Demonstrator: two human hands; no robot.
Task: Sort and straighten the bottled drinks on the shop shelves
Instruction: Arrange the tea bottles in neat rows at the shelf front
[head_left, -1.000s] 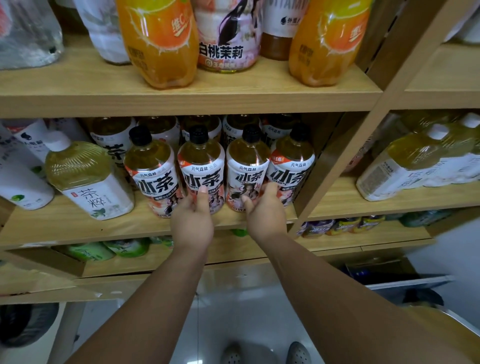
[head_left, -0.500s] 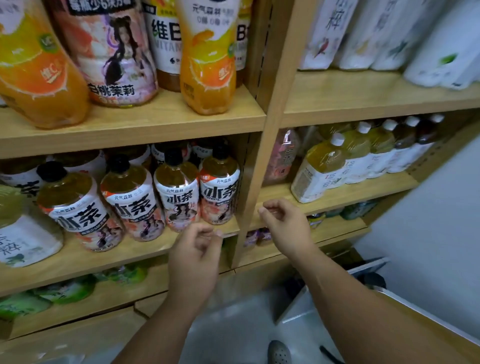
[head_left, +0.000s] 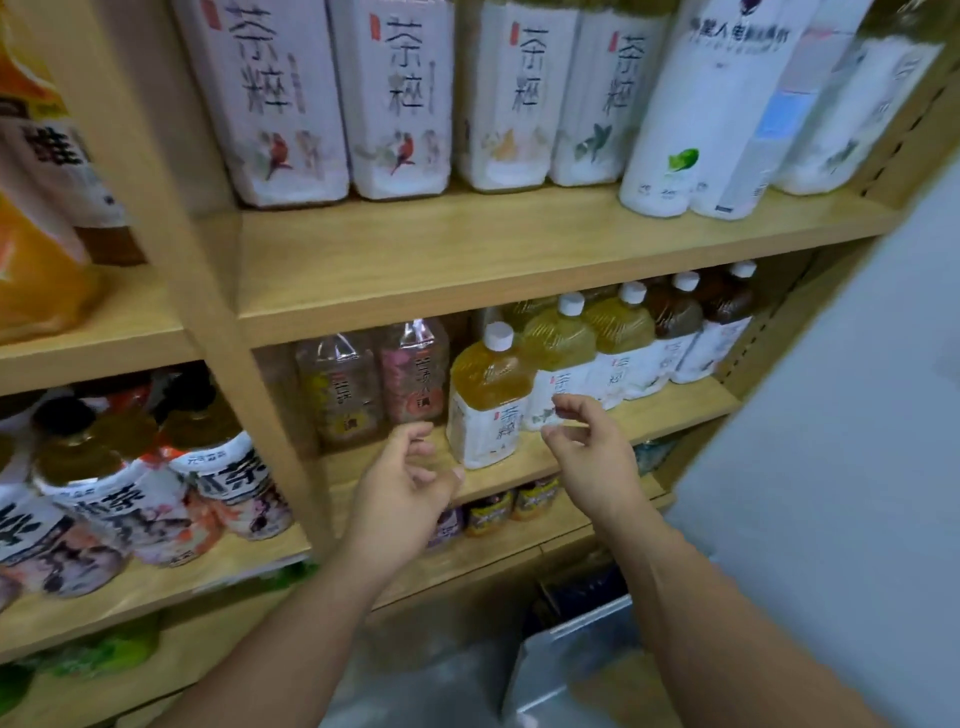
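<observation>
A row of white-capped tea bottles runs back to the right on the middle wooden shelf (head_left: 675, 410); the nearest yellow tea bottle (head_left: 488, 400) stands at its front. Left of it stand two clear bottles (head_left: 379, 384) with patterned labels. My left hand (head_left: 402, 493) hovers just in front of the shelf edge, fingers loosely curled and empty. My right hand (head_left: 589, 447) is in front of the nearest tea bottles, fingers apart, holding nothing. Black-capped tea bottles (head_left: 156, 483) fill the left bay.
Large white-labelled bottles (head_left: 400, 98) line the upper shelf. A wooden upright (head_left: 249, 364) divides the two bays. Small bottles (head_left: 498, 512) sit on the shelf below. A grey wall (head_left: 857, 467) closes the right side; a metal bin (head_left: 576, 670) stands on the floor.
Both hands have left the black-capped bottles in the left bay and moved right to the bay with the white-capped tea bottles. The view has swung right and upward.
</observation>
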